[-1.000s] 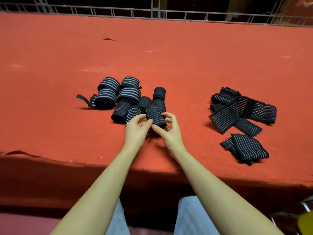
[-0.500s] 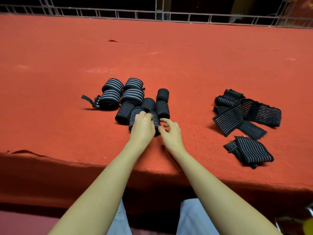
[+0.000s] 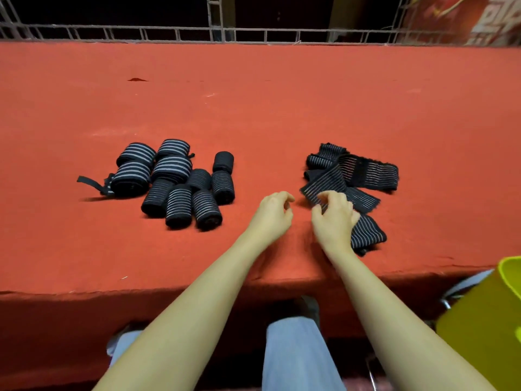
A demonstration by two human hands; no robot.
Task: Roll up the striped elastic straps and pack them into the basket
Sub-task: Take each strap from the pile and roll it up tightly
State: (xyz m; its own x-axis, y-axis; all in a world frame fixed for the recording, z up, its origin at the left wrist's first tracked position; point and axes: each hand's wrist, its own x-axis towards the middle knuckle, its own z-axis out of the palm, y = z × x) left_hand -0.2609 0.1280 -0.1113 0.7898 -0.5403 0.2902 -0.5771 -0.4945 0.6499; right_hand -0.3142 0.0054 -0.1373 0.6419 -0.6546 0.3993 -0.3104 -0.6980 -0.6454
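Note:
Several rolled black straps with white stripes (image 3: 180, 187) lie bunched together left of centre on the red table (image 3: 253, 108). To the right lies a loose pile of flat, unrolled striped straps (image 3: 363, 172), with a folded strap (image 3: 368, 235) nearer me. My right hand (image 3: 334, 218) is over the near-left corner of that pile, fingers curved down at a strap's edge, thumb apart from them. Just left of the pile my left hand (image 3: 275, 213) hovers with loosely curled fingers and holds nothing. A yellow-green basket (image 3: 485, 320) shows at the lower right, below the table's edge.
The table's front edge runs across below my wrists. A metal railing (image 3: 253, 33) lines its far side. One rolled strap on the left trails a loose black tail (image 3: 90, 183). My knees in light trousers are under the table.
Both hands let go of the roll set down at the front of the rolled bunch and moved right to the unrolled pile. The camera swung right, bringing the basket into view.

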